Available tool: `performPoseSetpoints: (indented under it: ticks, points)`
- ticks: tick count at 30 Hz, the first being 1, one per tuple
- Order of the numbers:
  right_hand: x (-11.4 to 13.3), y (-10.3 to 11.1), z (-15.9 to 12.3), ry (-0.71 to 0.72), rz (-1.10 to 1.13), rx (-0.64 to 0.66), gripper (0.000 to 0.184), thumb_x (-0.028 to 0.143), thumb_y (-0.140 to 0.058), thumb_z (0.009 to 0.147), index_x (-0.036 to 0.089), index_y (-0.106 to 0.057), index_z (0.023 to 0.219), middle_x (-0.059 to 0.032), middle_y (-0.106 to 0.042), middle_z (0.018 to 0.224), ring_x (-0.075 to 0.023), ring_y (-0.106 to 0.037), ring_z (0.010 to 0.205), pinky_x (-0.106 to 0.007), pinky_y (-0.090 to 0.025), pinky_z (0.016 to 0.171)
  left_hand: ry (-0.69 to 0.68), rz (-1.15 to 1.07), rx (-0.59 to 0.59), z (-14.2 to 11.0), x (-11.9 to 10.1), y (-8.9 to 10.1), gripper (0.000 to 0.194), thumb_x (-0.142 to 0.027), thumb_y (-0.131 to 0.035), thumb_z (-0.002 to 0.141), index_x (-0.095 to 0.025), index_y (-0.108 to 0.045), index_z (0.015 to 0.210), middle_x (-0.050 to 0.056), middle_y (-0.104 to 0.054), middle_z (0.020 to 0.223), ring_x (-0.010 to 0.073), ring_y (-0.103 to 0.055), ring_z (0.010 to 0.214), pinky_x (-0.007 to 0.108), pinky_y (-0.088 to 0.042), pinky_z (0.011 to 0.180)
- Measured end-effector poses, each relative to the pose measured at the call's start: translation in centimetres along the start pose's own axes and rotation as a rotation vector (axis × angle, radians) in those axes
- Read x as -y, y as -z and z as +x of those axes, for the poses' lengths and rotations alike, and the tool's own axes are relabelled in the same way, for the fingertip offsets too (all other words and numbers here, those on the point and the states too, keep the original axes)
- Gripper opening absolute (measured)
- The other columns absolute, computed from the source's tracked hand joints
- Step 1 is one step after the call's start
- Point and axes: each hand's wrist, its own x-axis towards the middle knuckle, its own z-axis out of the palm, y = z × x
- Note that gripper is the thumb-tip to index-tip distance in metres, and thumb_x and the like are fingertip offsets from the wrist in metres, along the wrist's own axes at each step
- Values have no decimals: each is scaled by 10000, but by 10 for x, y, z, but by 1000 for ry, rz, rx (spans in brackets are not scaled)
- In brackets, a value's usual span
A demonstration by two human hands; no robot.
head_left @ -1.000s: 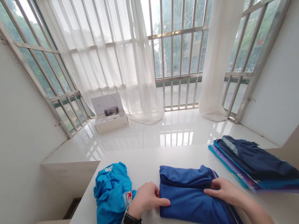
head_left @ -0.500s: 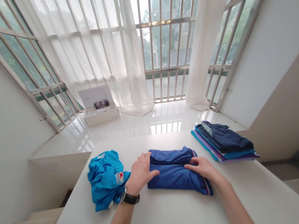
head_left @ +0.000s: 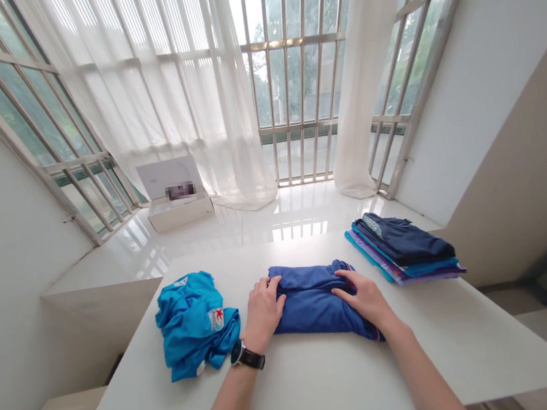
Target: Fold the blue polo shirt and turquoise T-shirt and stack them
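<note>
A dark blue garment (head_left: 317,310), folded into a long bundle with a lengthwise crease, lies on the white table in front of me. At its left end, my left hand (head_left: 263,310) has curled fingers and thumb gripping the cloth. My right hand (head_left: 363,297) grips the other end, its thumb near the crease and its fingers over the upper fold. Red-and-white trim shows at that end, partly covered by the hand. Beside my left wrist, which wears a black-strapped watch (head_left: 247,355), is a crumpled bright blue shirt (head_left: 191,327) with a badge.
A stack of folded clothes (head_left: 404,241), dark navy on top, sits at the back right of the white table (head_left: 317,381). Behind it, an open white box (head_left: 181,214) stands on the glossy window ledge (head_left: 251,228). White curtains (head_left: 180,109) hang before barred windows.
Both hands have shifted slightly inward on the dark blue garment, and their fingers have curled onto the cloth. The garment looks a little bunched at its right end. The camera view has shifted slightly.
</note>
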Motion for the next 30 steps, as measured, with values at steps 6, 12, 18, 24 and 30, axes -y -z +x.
performPoseSetpoints:
  ticks: [6,12,18,24,30]
  points:
    - [-4,0,-1,6,7,-53,411,489,-693,737,221,-691,1048,-78,-739,1001,-246,-665,858,-398,-520,870,-3,-87,-58,2,5,-3,449,-204,-647,855,-209,-537,1290,91,-574,1204,249,-593,1100,366,-450,996]
    - [-1,1,-4,-67,54,-65,507,615,-667,729,221,-709,1045,-62,-747,930,-209,-658,714,-351,-527,738,5,-149,-71,1,9,-4,442,-215,-652,850,-226,-534,1276,73,-571,1227,224,-627,1094,326,-487,965]
    - [-1,-4,1,-137,107,-104,450,626,-548,782,217,-717,861,-80,-752,849,-244,-679,813,-369,-513,791,10,-192,-113,1,7,-4,345,-321,-605,912,-223,-563,1240,75,-589,1218,217,-654,1023,317,-506,910]
    - [-4,-6,4,-136,166,-83,413,588,-570,746,213,-703,857,-84,-751,892,-258,-682,874,-373,-505,806,41,-234,-151,7,12,-12,274,-333,-557,950,-205,-579,1192,79,-612,1177,198,-660,971,309,-509,885]
    - [-4,-5,4,-153,202,-18,453,625,-516,791,212,-686,864,-54,-728,823,-227,-663,809,-351,-497,789,55,-278,-167,9,13,-17,222,-293,-554,944,-191,-605,1134,87,-650,1120,222,-650,1008,333,-501,905]
